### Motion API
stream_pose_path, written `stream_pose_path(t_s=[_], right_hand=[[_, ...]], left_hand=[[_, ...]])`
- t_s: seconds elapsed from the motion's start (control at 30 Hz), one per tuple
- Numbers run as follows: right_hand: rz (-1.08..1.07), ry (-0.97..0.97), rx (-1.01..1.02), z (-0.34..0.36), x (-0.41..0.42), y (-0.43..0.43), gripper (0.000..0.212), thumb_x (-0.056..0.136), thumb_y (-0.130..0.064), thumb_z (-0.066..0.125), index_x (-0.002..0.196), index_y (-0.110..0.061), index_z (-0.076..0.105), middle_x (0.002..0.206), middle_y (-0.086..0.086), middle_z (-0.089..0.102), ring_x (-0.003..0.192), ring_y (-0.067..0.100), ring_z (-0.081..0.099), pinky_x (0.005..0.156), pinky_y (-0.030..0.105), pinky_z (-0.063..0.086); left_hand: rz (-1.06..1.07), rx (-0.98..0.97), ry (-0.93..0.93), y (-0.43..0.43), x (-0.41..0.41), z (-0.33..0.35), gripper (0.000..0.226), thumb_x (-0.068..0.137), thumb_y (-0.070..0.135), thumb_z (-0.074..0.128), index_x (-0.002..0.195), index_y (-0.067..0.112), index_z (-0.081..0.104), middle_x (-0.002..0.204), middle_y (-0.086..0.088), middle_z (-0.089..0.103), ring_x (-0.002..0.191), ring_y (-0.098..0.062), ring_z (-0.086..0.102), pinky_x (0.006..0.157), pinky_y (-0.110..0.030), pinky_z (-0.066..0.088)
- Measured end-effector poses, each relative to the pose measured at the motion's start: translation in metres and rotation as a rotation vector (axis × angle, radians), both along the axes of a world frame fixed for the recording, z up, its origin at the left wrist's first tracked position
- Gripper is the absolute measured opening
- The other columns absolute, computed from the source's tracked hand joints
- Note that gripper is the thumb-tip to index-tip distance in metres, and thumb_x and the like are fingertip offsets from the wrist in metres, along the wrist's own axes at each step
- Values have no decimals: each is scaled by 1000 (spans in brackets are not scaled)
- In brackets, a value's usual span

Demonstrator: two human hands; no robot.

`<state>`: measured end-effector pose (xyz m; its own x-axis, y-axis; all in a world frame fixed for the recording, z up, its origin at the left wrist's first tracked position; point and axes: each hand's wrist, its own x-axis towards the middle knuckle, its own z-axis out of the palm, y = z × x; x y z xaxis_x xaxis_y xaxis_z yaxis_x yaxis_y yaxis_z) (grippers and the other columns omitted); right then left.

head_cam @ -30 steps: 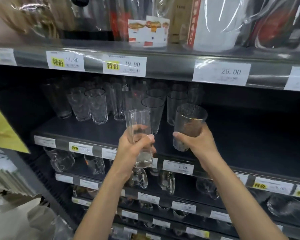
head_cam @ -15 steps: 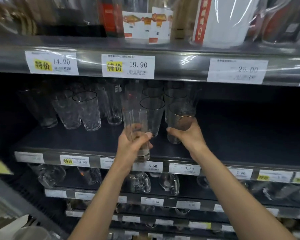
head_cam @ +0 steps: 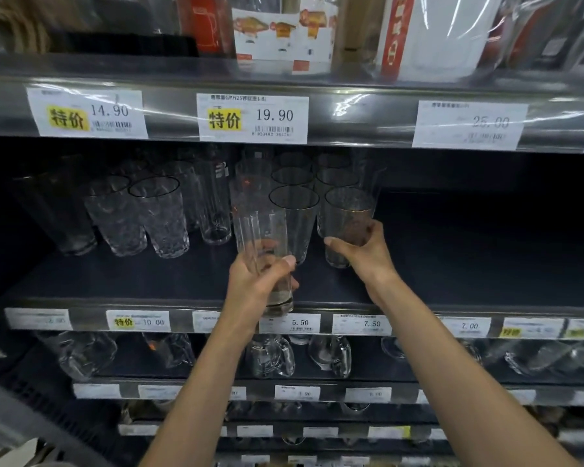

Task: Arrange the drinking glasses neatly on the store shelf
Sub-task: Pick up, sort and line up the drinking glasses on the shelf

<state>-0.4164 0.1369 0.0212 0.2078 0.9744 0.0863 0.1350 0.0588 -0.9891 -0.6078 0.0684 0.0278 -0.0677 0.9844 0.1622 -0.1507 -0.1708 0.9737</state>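
Note:
My left hand (head_cam: 260, 278) grips a tall clear straight glass (head_cam: 262, 230), held upright in front of the dark shelf (head_cam: 149, 281), its base level with the shelf's front edge. My right hand (head_cam: 364, 251) holds a smoky gold-rimmed tumbler (head_cam: 348, 214) that stands on the shelf at the front of the right-hand row. Beside it stands another gold-rimmed tumbler (head_cam: 295, 217), with more of the same lined up behind both. Tall clear glasses (head_cam: 213, 203) and textured tumblers (head_cam: 159, 217) stand further left.
The upper shelf rail (head_cam: 351, 112) with price tags hangs just above the glasses. The right half of the dark shelf (head_cam: 486, 257) holds nothing. Glass mugs (head_cam: 270, 357) fill the shelf below, and boxed goods (head_cam: 284, 32) sit on the top shelf.
My right hand has moved its tumbler forward into the shelf and down behind the front edge, closing up to the row. The left hand has kept its tall glass roughly where it was.

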Motion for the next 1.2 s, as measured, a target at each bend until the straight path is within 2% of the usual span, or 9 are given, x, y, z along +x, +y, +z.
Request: stream_pose_path(t_s=[0.17, 0.37, 0.47, 0.6, 0.77, 0.93, 1.0, 1.1, 1.2], right_hand=[[-3, 8, 15, -2, 0, 0, 68, 75, -24, 86, 124, -26, 40, 109, -16, 61, 99, -5, 59, 85, 19, 47], [15, 12, 23, -4, 0, 1, 69, 75, -23, 86, 126, -27, 39, 111, -15, 62, 105, 0, 60, 96, 25, 49], [21, 20, 13, -5, 0, 1, 72, 75, -23, 86, 129, -26, 39, 111, -16, 61, 106, 0, 60, 97, 26, 49], [24, 10, -17, -3, 0, 0, 76, 75, -28, 86, 134, -22, 38, 109, -18, 59, 103, -2, 58, 94, 24, 47], [63, -33, -62, 0, 8, -4, 89, 75, -31, 86, 144, -21, 30, 112, -15, 58, 104, 0, 57, 86, 17, 43], [101, -131, -111, 4, 46, -21, 116, 75, -42, 83, 157, -28, 3, 133, -2, 47, 125, 14, 50, 102, 27, 40], [96, -198, -122, 8, 69, -28, 107, 80, -45, 78, 157, -27, 6, 133, -3, 46, 125, 13, 49, 102, 28, 40], [57, -390, -107, 12, 110, -31, 79, 87, -47, 70, 151, -24, 31, 137, -2, 53, 127, 15, 52, 107, 32, 42], [50, -661, -108, 14, 151, -27, 55, 92, -48, 63, 140, -23, 52, 141, 0, 56, 131, 19, 51, 108, 31, 39]], left_hand=[[3, 2, -10, -1, 0, 1, 33, 87, 8, 69, 116, 6, 54, 94, -23, 67, 61, -24, 68, 64, -25, 58], [8, 15, -2, -1, 1, 2, 30, 86, 9, 72, 112, 10, 56, 83, -15, 68, 61, -26, 67, 65, -31, 59], [11, 0, 3, -1, 2, 1, 41, 82, 16, 76, 116, 8, 55, 84, -15, 69, 61, -25, 68, 64, -29, 58], [23, 2, 45, -1, 3, 2, 37, 86, 12, 72, 118, 7, 53, 86, -15, 68, 61, -23, 68, 64, -29, 58], [13, 22, 132, 0, 6, 0, 52, 79, 41, 77, 116, 13, 54, 88, -10, 69, 64, -21, 71, 69, -34, 60], [58, 83, 202, -3, 10, -5, 58, 79, 61, 69, 115, 19, 52, 92, -8, 69, 69, -14, 72, 68, -26, 57], [101, 89, 219, -3, 11, -10, 59, 71, 69, 64, 112, 28, 52, 96, -8, 69, 80, -21, 72, 78, -38, 59], [171, 97, 197, -9, 20, -10, 55, 68, 70, 63, 111, 39, 50, 99, 1, 68, 87, -25, 72, 84, -52, 59], [227, 115, 147, -21, 38, -8, 57, 76, 64, 69, 119, 34, 47, 96, 5, 68, 84, -25, 72, 84, -57, 57]])
